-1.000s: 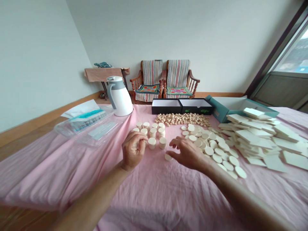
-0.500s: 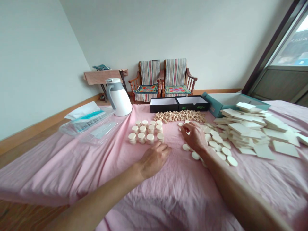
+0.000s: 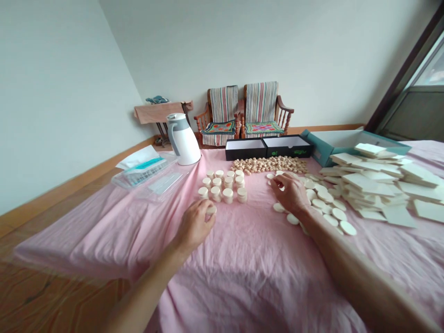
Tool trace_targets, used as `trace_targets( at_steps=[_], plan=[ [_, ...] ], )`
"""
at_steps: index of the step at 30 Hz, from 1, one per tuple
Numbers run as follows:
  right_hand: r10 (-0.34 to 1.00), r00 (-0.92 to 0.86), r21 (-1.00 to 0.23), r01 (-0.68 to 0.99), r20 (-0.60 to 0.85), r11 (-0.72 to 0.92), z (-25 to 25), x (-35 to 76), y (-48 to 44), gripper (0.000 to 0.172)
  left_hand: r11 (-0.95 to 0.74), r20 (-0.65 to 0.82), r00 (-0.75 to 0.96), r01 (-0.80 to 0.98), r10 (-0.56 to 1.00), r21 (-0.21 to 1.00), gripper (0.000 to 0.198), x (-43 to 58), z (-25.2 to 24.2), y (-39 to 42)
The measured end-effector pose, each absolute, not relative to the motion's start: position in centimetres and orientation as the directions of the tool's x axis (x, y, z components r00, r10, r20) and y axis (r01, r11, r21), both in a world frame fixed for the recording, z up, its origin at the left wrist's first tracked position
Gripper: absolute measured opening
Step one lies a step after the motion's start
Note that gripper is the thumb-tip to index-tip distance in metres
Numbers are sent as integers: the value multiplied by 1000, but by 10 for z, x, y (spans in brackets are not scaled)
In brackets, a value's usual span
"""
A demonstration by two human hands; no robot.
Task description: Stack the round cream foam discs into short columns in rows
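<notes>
My left hand (image 3: 196,222) rests on the pink cloth (image 3: 243,268) just in front of the short stacks of cream discs (image 3: 224,185), its fingers curled round one cream disc (image 3: 210,209). My right hand (image 3: 289,191) lies over the near edge of the loose pile of cream discs (image 3: 326,208), fingertips pinched on a disc at the pile's left side. Beyond the stacks lies a heap of small wooden beads (image 3: 268,164).
A white jug (image 3: 183,140) and clear plastic boxes (image 3: 145,173) stand at the left. Two black trays (image 3: 267,148) and a teal box (image 3: 347,141) sit at the back. Cream square tiles (image 3: 385,182) are heaped at the right. Two striped chairs (image 3: 243,113) stand by the wall.
My left hand has moved left from the middle of the cloth to the front of the stacks and now holds a disc. My right hand has stayed on the loose pile.
</notes>
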State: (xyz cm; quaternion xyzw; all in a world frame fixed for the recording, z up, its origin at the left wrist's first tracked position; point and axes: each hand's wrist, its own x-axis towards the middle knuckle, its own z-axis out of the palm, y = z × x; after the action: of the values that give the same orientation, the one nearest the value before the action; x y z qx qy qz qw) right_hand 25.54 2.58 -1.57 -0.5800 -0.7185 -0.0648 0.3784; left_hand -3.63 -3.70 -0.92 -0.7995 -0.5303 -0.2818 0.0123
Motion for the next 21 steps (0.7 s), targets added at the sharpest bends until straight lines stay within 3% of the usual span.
trace_targets(
  at_steps=[5,11,21],
  plan=[
    [797,-52,-333,891,601,309,-17,255,26,27,-367,487,222,902,845,226,10,-55,-13,-32],
    [783,-46,-336,886,620,318,-17,255,27,27,-418,523,242,874,817,249,8,-50,-10,-37],
    [677,211,-464,859,705,215,-6,276,29,29,-766,323,699,536,638,355,15,48,0,-25]
  ],
)
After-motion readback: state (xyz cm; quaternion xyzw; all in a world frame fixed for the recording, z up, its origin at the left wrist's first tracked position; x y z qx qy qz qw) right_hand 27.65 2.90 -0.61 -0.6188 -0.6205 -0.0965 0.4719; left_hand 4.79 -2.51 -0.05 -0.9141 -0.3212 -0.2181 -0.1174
